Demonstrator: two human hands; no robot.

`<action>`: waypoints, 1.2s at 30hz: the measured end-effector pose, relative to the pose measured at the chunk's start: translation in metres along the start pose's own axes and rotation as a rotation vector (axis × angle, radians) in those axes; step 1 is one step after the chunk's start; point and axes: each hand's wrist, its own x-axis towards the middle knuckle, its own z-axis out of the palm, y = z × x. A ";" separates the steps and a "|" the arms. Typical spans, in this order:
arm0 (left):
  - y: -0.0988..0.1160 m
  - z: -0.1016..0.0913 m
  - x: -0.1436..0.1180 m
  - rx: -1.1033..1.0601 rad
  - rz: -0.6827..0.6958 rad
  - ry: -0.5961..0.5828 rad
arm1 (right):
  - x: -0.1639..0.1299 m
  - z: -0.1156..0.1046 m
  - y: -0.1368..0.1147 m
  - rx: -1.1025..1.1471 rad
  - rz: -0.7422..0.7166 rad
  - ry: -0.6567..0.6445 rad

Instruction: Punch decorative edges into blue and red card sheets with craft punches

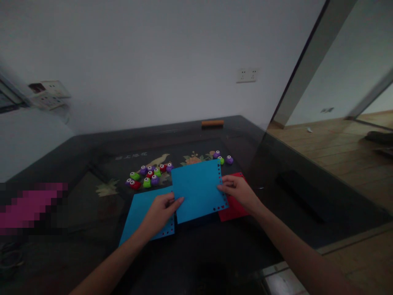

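Note:
A sheet of blue paper (196, 190) is held up over the table, with small shapes punched along its right and lower right edges. My left hand (162, 211) pinches its left edge, thumb on top. At the right edge, my right hand (238, 188) grips the same sheet between thumb and fingers. A second blue sheet (143, 209), also punched along its edges, lies at the left, partly behind my left hand. Partly covered by the held sheet and my right hand is a red sheet (235, 209).
Several small purple, green and red craft punches (150, 175) with white round tops cluster behind the left sheet. A few more punches (229, 159) stand behind the held sheet. On the dark glossy table (245, 246), a brown cylinder (212, 123) lies by the wall. A blurred pink patch (27, 209) shows at left.

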 end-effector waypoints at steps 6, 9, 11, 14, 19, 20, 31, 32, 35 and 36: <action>0.023 0.026 0.028 -0.152 0.136 -0.075 | -0.002 -0.035 -0.005 -0.008 -0.021 0.171; 0.029 0.041 0.036 -0.255 0.129 -0.129 | -0.003 -0.052 -0.001 0.035 -0.026 0.287; 0.029 0.049 0.038 -0.330 0.113 -0.175 | -0.005 -0.060 0.002 0.051 0.000 0.322; 0.025 0.059 0.038 -0.391 0.115 -0.229 | -0.006 -0.066 0.007 0.039 0.042 0.326; 0.021 0.064 0.038 -0.312 0.070 -0.228 | -0.005 -0.070 0.011 0.006 0.117 0.257; 0.021 0.065 0.039 -0.307 0.065 -0.237 | -0.004 -0.071 0.011 -0.005 0.121 0.250; 0.022 0.058 0.043 -0.383 0.040 -0.228 | -0.005 -0.085 0.007 -0.051 0.139 0.296; 0.023 0.057 0.043 -0.373 0.043 -0.205 | -0.005 -0.087 0.008 -0.060 0.135 0.298; 0.026 0.054 0.041 -0.318 0.062 -0.159 | -0.005 -0.094 0.008 -0.088 0.119 0.308; 0.026 0.054 0.040 -0.294 0.074 -0.151 | -0.006 -0.096 0.008 -0.098 0.116 0.311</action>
